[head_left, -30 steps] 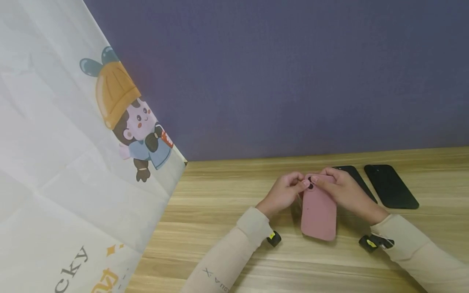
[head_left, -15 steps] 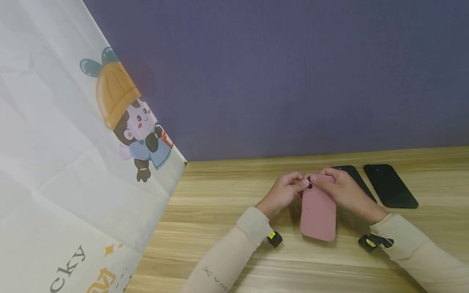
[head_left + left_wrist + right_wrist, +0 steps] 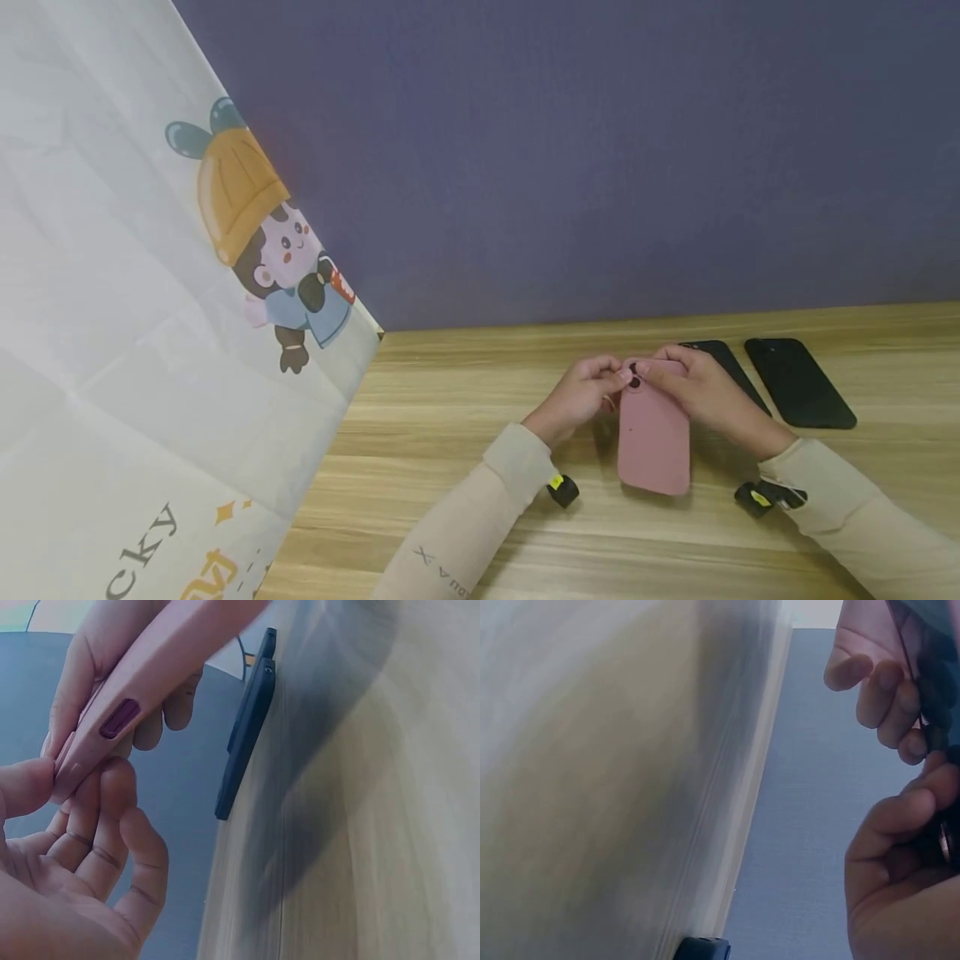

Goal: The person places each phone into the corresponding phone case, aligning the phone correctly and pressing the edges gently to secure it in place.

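- White cloth with a cartoon figure (image 3: 262, 250) hangs at the far left, and it covers the left end of the wooden table (image 3: 465, 392); behind stands a purple-blue wall (image 3: 562, 167).
- Next we see the left hand (image 3: 581, 398). Its thumb and fingers are curled and pinch the top left corner of the pink phone case (image 3: 652, 433); in the left wrist view the fingertips (image 3: 112, 780) press on the case edge beside a dark side button (image 3: 118, 718).
- The pink phone case is between the two hands, a little right of the middle of the table. Its near end seems to rest on the wood and its far end is lifted by the hands; a dark camera hole (image 3: 635, 382) shows at the top corner.
- The right hand (image 3: 701, 392) grips the top right part of the case with bent fingers. Something dark lies inside the case in the right wrist view, but it is blurred and we cannot tell what it is.
- Just beside the right hand lies a black phone (image 3: 731, 371), partly hidden, and further right a second black phone or case (image 3: 798, 383) lies flat, apart from it.
- What could go wrong, in our judgement: both hands hold only the corners, so the case may slip out or spring back if the pinch is weak. A strong pull at the thin corner by the camera hole may stretch or tear it. The right hand could also push the near black phone.
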